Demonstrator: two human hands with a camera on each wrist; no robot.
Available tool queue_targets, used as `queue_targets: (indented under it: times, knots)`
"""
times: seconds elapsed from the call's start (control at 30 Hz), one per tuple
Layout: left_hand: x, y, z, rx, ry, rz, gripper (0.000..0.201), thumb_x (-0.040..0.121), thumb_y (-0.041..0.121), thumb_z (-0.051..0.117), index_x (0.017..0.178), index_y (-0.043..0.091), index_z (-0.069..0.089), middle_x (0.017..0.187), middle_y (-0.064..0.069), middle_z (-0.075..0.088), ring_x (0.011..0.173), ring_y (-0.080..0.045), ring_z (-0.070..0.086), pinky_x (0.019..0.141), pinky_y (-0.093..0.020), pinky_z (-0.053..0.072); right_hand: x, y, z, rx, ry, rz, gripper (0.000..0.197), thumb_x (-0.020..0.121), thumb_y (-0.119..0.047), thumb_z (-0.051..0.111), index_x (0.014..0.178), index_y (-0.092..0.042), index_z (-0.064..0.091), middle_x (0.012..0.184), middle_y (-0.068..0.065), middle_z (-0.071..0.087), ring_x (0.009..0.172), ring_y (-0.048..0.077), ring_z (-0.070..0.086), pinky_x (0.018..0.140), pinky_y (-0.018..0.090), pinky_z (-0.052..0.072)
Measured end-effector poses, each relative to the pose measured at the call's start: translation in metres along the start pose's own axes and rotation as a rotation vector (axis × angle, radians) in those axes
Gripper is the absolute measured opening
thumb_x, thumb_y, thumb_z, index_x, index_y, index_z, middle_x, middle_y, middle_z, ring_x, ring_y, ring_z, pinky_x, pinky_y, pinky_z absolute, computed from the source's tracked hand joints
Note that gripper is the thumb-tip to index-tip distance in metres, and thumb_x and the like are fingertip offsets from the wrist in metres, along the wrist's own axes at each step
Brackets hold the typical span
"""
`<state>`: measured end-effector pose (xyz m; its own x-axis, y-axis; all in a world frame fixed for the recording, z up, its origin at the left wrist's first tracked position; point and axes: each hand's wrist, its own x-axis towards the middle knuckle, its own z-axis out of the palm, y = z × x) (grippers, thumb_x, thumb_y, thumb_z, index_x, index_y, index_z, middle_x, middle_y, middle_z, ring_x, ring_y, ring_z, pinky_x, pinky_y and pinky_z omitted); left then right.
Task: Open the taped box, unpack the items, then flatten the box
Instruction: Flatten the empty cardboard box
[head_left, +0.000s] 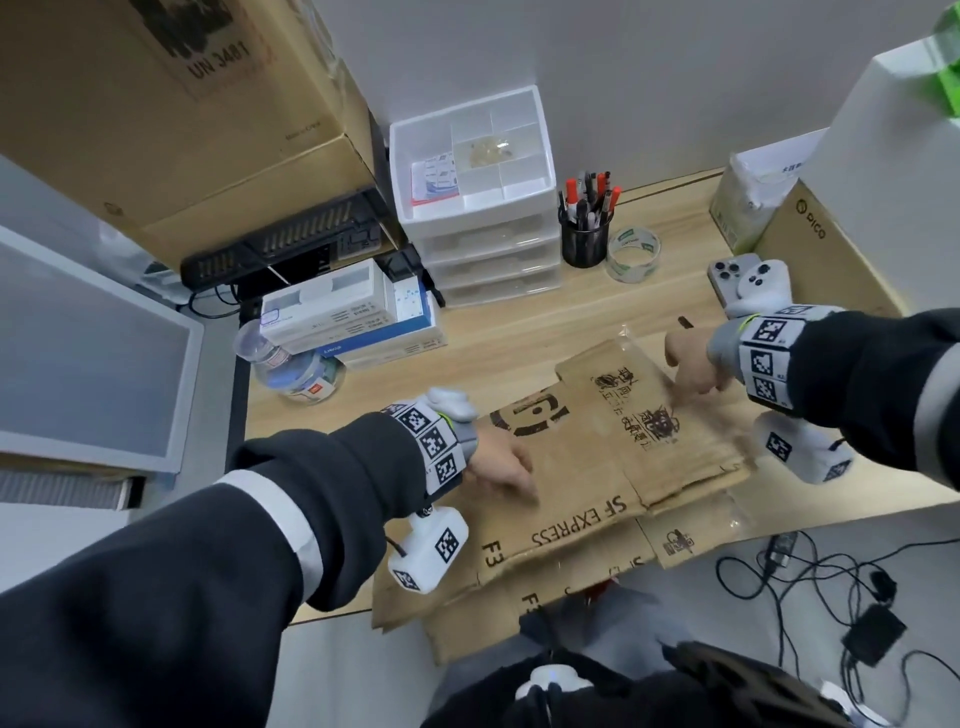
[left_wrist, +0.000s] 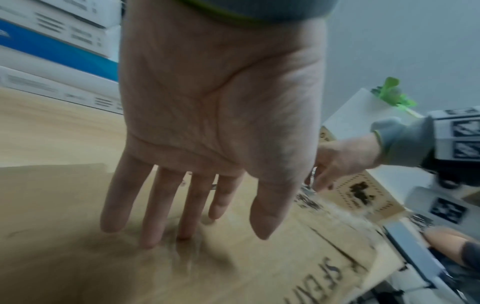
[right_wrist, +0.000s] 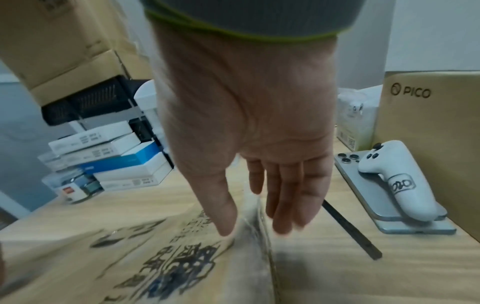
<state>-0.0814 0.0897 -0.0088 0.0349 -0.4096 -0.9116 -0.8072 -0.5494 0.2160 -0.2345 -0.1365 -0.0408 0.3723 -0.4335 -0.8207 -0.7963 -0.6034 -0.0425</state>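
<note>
Both flat hands (head_left: 501, 470) (head_left: 693, 364) press the flattened box (head_left: 587, 467)

The flattened box (head_left: 597, 467) lies on the desk (head_left: 493, 332), phone (head_left: 724, 280) behind its right end.

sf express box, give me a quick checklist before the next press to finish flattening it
1. Box collapsed: ok, the SF Express box lies flat on the desk, flaps spread.
2. Left hand placed: ok, straight fingers press the panel near the lettering.
3. Right hand placed: ok, fingers straight, over the far printed panel; thumb tip on it in the right wrist view.
4. Support: not ok, the near flaps hang past the desk edge.
5. Clear of neighbours: ok, the phone and controller sit apart from the cardboard.
6. Items fully unpacked: cannot tell.
</note>
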Motion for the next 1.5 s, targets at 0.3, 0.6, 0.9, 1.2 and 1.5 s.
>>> queue_targets:
  times: [0.3, 0.6, 0.9, 1.2, 1.5]
  knots:
    - [0.039, -0.031, 0.041, -0.05, 0.102, -0.028, 0.041, 0.095, 0.034, 0.064, 0.123, 0.003, 0.064, 0.103, -0.005, 0.06, 0.086, -0.023, 0.057, 0.068, -0.028, 0.051, 0.016, -0.055, 0.026, 0.06, -0.103, -0.2, 0.037, 0.076, -0.039, 0.082, 0.095, -0.008, 0.071, 0.074, 0.004, 0.077, 0.059, 0.017, 0.067, 0.058, 0.027, 0.056]
    - [0.082, -0.081, 0.075, -0.527, 0.139, -0.251, 0.029, 0.1, 0.021, 0.053, 0.077, 0.004, 0.061, 0.059, -0.009, 0.061, 0.043, -0.02, 0.06, 0.039, -0.022, 0.047, 0.045, -0.08, 0.078, 0.125, -0.348, -0.168, 0.048, 0.082, -0.046, 0.075, 0.098, -0.001, 0.069, 0.079, 0.009, 0.078, 0.072, 0.021, 0.076, 0.07, 0.03, 0.062]
    - [0.106, -0.103, 0.08, -0.886, -0.152, -0.302, 0.067, 0.091, 0.072, 0.047, 0.063, 0.012, 0.055, 0.059, -0.012, 0.06, 0.048, -0.021, 0.056, 0.053, -0.025, 0.043, 0.07, -0.079, 0.088, 0.21, -0.404, -0.181, 0.047, 0.085, -0.052, 0.068, 0.077, -0.006, 0.069, 0.074, 0.014, 0.077, 0.069, 0.024, 0.076, 0.066, 0.031, 0.059]
    - [0.12, -0.105, 0.075, -0.811, -0.102, -0.326, 0.077, 0.081, 0.082, 0.052, 0.059, 0.009, 0.06, 0.056, -0.012, 0.068, 0.046, -0.023, 0.064, 0.054, -0.025, 0.053, 0.081, -0.074, 0.097, 0.257, -0.307, -0.21, 0.054, 0.077, -0.058, 0.073, 0.066, -0.005, 0.07, 0.059, 0.011, 0.072, 0.051, 0.021, 0.07, 0.051, 0.027, 0.053]
    - [0.125, -0.104, 0.073, -0.711, -0.005, -0.353, 0.081, 0.076, 0.085, 0.053, 0.06, 0.006, 0.067, 0.055, -0.015, 0.069, 0.04, -0.024, 0.063, 0.042, -0.017, 0.046, 0.081, -0.074, 0.096, 0.265, -0.303, -0.2, 0.057, 0.076, -0.06, 0.073, 0.066, -0.004, 0.072, 0.056, 0.009, 0.072, 0.052, 0.022, 0.072, 0.049, 0.024, 0.055]
